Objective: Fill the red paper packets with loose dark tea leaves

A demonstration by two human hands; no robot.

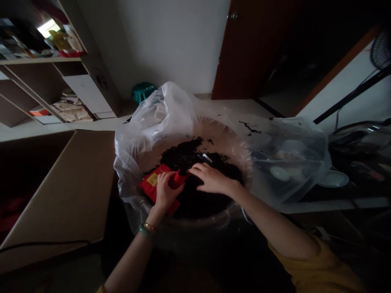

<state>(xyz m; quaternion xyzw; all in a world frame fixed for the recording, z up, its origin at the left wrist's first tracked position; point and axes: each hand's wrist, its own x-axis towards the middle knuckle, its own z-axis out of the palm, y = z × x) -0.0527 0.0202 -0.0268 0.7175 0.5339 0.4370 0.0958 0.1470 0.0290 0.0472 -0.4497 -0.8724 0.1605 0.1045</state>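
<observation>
Our L hand (165, 189) & R hand (210, 179) were over wide basin (214, 130)
L fingers curled, gripping red pkt (152, 188) beside small red pointed thing (179, 179), unclear what; R hand lay spread on dark crumbly heap (186, 156), inside basin, which was lined w/ clear plastic bag (161, 118).
</observation>
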